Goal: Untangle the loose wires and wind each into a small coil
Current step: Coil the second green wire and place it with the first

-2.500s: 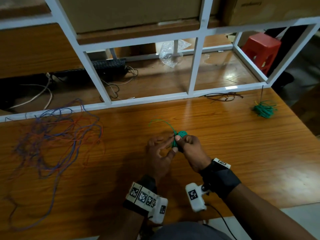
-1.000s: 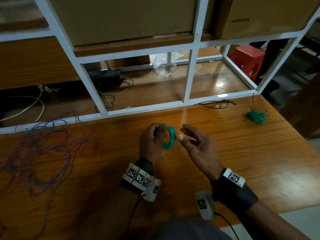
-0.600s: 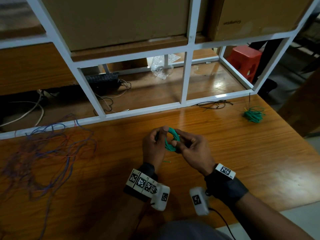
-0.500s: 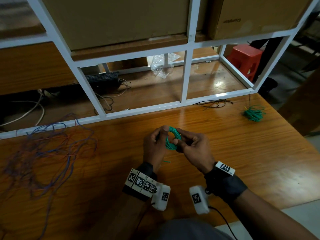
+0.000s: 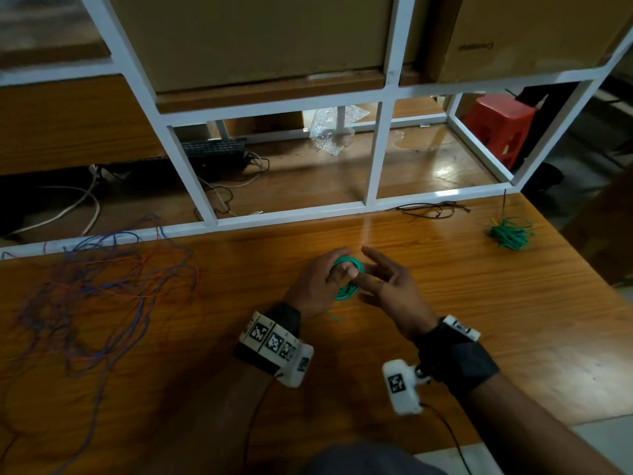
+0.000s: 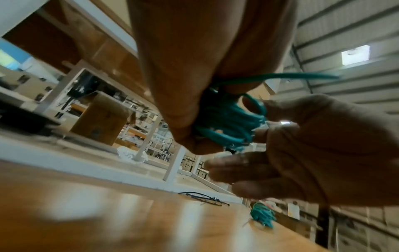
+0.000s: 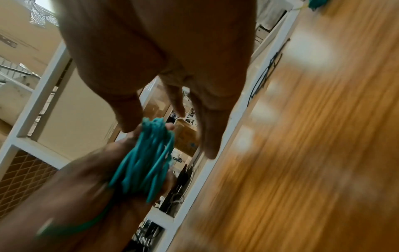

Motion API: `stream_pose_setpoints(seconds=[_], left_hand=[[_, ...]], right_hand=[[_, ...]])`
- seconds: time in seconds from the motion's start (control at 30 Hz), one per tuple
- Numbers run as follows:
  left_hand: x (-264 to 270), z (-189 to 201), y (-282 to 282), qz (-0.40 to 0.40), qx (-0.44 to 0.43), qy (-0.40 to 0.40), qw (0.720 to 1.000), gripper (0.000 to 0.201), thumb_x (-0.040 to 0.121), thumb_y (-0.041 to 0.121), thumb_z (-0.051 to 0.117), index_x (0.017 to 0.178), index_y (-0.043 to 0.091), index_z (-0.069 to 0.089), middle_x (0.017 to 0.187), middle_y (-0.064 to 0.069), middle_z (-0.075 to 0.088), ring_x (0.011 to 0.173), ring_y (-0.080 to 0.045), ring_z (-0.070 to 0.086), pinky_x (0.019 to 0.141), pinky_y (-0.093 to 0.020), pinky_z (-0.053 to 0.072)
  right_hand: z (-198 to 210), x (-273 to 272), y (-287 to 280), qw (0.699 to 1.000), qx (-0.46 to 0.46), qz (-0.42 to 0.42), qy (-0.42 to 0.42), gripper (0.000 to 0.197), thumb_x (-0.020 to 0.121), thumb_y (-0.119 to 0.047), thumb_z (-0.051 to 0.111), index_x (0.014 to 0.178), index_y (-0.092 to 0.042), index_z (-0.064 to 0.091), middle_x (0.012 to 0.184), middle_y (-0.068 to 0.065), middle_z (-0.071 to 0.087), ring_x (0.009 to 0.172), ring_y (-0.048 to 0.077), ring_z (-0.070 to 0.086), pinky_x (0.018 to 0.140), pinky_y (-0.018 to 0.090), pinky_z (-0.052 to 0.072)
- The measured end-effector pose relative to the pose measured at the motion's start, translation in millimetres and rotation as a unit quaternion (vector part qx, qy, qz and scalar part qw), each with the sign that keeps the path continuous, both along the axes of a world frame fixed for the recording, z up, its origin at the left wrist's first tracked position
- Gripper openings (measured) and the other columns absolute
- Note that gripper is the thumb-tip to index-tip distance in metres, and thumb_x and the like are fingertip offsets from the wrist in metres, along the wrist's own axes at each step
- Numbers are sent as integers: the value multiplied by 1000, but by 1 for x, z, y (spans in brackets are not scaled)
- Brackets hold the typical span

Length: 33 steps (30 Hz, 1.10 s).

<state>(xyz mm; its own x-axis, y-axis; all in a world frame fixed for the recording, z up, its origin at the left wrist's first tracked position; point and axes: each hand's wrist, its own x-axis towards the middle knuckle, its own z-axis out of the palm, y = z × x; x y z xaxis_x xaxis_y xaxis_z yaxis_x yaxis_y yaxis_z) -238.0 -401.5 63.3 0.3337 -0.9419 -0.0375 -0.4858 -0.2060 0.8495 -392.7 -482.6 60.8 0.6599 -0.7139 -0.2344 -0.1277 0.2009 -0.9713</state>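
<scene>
The person's left hand (image 5: 317,282) holds a small green wire coil (image 5: 346,278) near the middle of the frame, just above the brown wooden desk (image 5: 479,303). The fingers of that hand curl round the coil and grip it, and a short loose end of green wire hangs out below the hand. The right hand (image 5: 387,286) is right beside it with its fingers spread out and mostly straight. One fingertip touches the coil, but the right hand does not hold it. In the left wrist view the coil (image 6: 228,122) sits tight under the left hand's fingers, with the right hand (image 6: 313,153) close by on the right side of the frame. In the right wrist view the coil (image 7: 144,163) is low and left of the middle, and that picture is blurry. At the left of the head view, a big messy pile of blue and orange wires (image 5: 96,289) lies spread on the desk. At the upper right of the desk lies another green wire bundle (image 5: 510,234), well apart from the hands. Near it, by the white frame (image 5: 373,166), lies a thin black wire (image 5: 431,210). Behind the frame stands a red stool (image 5: 496,125).
</scene>
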Motion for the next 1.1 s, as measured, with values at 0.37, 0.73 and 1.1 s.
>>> stream_pose_setpoints(seconds=[0.37, 0.73, 1.1], left_hand=[[-9, 15, -22, 42, -37, 310, 949, 41, 93, 44, 66, 126, 22, 65, 115, -10, 73, 108, -28, 70, 99, -53, 53], [-29, 16, -44, 66, 22, 317, 946, 24, 106, 30, 47, 113, 21, 69, 107, -7, 75, 97, -20, 72, 89, -39, 59], [-32, 13, -69, 27, 61, 328, 942, 31, 87, 19, 76, 113, 3, 73, 101, -14, 77, 95, -27, 74, 78, -35, 62]], right_hand=[[8, -10, -25, 995, 40, -51, -71, 21, 94, -15, 72, 113, -7, 77, 104, 13, 79, 99, 30, 76, 71, 32, 64], [-9, -20, -31, 988, 11, -142, -59, 13, 95, -13, 73, 106, -11, 80, 91, 9, 80, 86, 24, 78, 63, 28, 60], [-18, -45, -59, 984, 30, -159, -73, 9, 95, -12, 73, 100, -16, 80, 90, 8, 80, 85, 22, 78, 69, 33, 64]])
